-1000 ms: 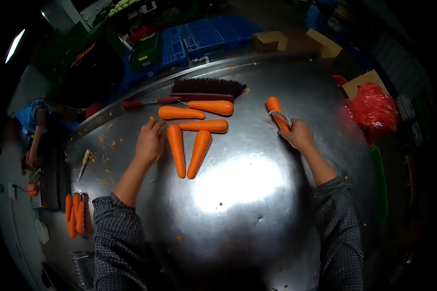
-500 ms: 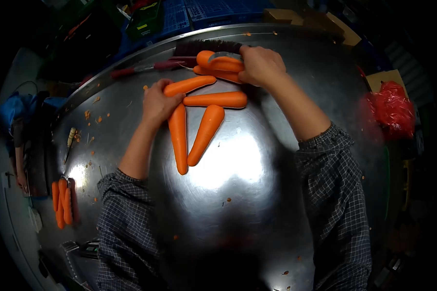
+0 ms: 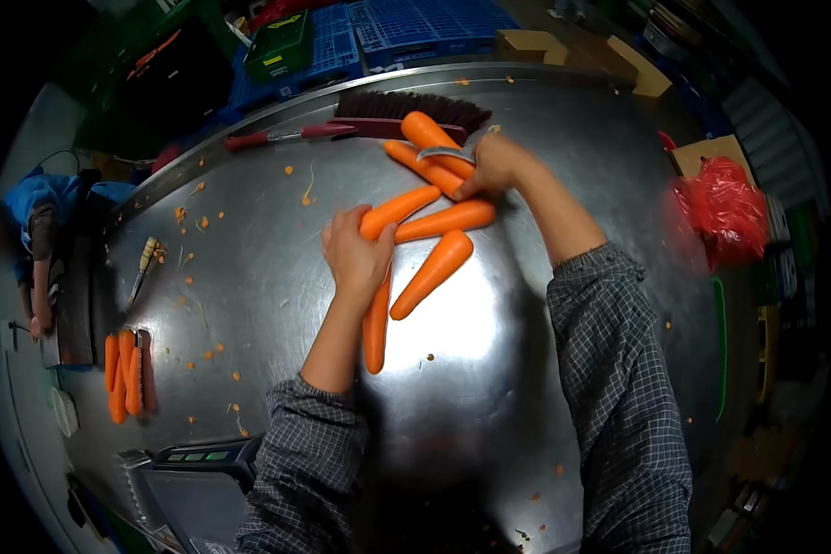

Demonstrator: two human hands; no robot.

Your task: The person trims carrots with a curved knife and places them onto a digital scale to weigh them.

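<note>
My left hand (image 3: 355, 254) is closed around the left end of an orange carrot (image 3: 406, 209), above another carrot (image 3: 376, 323) that points toward me. In my right hand (image 3: 497, 166) are a curved metal blade (image 3: 445, 153) and an upper carrot (image 3: 425, 129); my fingers also touch a carrot (image 3: 415, 164) just below it. Between my hands lies one more carrot (image 3: 452, 220), with a slanted carrot (image 3: 434, 272) nearer me. All rest on or just over the metal table (image 3: 277, 277). The blade's handle is hidden in my palm.
Behind the carrots lies a red brush (image 3: 379, 125). To the left are a wooden-handled knife (image 3: 146, 258), carrots (image 3: 125, 369) and scraps. A scale (image 3: 194, 480) is at the lower left, red plastic (image 3: 725, 210) at the right. Another person (image 3: 42, 222) stands far left.
My right hand has brought its carrot and blade from the right to the other carrots. My left hand has closed on a carrot, and the group has shifted right, away from the brush handle.
</note>
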